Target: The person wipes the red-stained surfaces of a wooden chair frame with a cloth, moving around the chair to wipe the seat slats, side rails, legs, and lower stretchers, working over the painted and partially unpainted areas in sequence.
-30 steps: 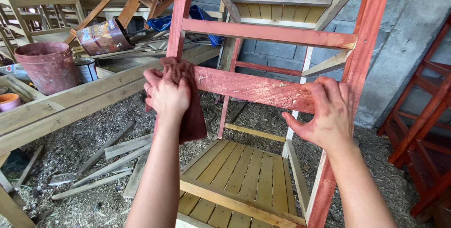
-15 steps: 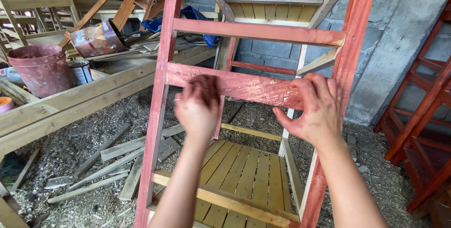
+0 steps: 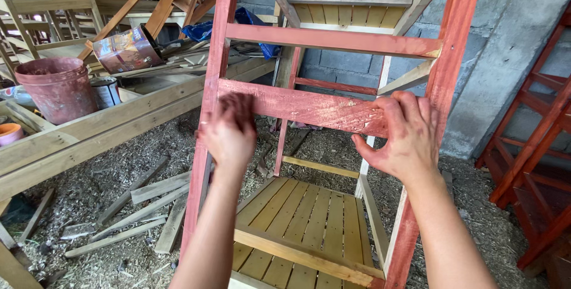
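From the head camera, a dented, paint-stained red plastic bucket [image 3: 49,89] stands on the long bare timber beam [image 3: 113,128] at the left; its inside is out of sight. Just beside it sits a small grey tin can [image 3: 107,91], and behind that a crumpled, tipped metal canister [image 3: 126,50], mouth turned away. An orange tub rim [image 3: 8,133] shows at the left edge, contents unseen.

Centre frame stands the red-stained wooden chair frame [image 3: 226,21], upright, with a slatted yellow seat panel [image 3: 303,229] low between its posts. The left hand [image 3: 229,134] is blurred against the left end of the red-stained middle rail [image 3: 303,107]; fingers curl downward, but whether they hold anything cannot be told. The right hand [image 3: 401,137] grips the right end of the same rail, thumb under, fingers over the top edge, close to the right post [image 3: 449,57].

Between the two posts the gap is open through to the grey block wall [image 3: 511,57]. Loose wood offcuts [image 3: 148,194] lie in sawdust on the ground at lower left. More red frames [image 3: 535,146] stand near at the right, narrowing that side.
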A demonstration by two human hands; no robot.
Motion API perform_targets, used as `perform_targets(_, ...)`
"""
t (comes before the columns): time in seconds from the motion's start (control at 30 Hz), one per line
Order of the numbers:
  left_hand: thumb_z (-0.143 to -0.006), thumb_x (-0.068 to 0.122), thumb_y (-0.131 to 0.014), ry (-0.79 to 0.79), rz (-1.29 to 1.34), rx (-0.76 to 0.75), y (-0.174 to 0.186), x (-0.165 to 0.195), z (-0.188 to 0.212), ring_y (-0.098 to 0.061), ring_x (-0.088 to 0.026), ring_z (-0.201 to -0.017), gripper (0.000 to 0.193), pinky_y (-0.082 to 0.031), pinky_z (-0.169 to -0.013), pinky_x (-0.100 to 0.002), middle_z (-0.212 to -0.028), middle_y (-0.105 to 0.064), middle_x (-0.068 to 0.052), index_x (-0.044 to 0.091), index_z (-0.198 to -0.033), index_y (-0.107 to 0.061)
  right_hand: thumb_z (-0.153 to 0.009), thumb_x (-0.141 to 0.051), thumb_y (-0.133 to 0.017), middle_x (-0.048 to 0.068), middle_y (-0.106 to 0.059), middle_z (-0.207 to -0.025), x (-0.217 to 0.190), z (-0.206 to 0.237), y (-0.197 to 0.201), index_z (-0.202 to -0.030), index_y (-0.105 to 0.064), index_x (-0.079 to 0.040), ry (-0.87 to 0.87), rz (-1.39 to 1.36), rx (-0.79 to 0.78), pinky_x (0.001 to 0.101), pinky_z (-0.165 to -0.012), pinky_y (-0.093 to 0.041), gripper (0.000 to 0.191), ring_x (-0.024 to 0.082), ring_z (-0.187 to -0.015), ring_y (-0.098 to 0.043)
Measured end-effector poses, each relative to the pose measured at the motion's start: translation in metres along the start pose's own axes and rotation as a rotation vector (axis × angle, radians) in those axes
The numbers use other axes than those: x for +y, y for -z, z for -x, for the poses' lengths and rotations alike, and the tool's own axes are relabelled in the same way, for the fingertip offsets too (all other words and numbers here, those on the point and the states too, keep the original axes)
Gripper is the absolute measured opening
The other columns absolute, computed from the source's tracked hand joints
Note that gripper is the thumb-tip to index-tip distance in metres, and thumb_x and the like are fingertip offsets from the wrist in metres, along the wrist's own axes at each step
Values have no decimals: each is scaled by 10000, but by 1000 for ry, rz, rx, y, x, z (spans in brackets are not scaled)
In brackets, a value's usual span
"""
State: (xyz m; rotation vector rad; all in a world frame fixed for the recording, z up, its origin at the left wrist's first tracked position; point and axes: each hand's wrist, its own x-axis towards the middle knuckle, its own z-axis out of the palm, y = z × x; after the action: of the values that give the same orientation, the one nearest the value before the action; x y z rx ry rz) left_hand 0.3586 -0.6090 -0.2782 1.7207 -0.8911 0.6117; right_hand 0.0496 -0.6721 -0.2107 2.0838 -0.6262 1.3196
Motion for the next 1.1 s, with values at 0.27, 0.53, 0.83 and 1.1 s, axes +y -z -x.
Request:
perform_targets(0.27, -705, 176, -750, -237, -91, 30, 0, 0, 18, -580, -347, -1063, 373, -470, -882, -541, -1161, -637, -78, 89, -1066, -779, -683, -363, -880, 121, -577, -1139, 9, -2, 0, -1204, -588, -101, 31, -20, 41, 510, -962, -442, 652, 341, -1053, -527)
perform_targets(0.53, -830, 228, -737, -174, -63, 85, -6, -12, 10, -558, -374, -1124, 156, -430, -899, -563, -1231, -636, -57, 104, -921, -761, -686, -405, -867, 112, -556, -1159, 7, 6, -2, -1201, -600, -130, -6, 5, -7, 523, -967, -426, 643, 329, -1080, -510)
perform_targets(0.83, -723, 213, -751, -463, -66, 12, 3, 23, 25, -567, -315, -1115, 284, -417, -896, -585, -1260, -637, -51, 123, -993, -757, -690, -438, -855, 104, -539, -1143, 15, 11, -4, -1210, -596, -150, -17, 88, -57, 509, -976, -415, 648, 315, -1085, -502)
perform_targets(1.1, -733, 255, -731, -315, -240, -115, 16, 2, 9, -552, -319, -1149, 364, -434, -906, -621, -1195, -587, -63, 169, -1087, -745, -732, -391, -855, 105, -544, -1176, 22, 15, 0, -1244, -571, -144, -28, 65, -42, 511, -1000, -418, 635, 321, -1115, -500)
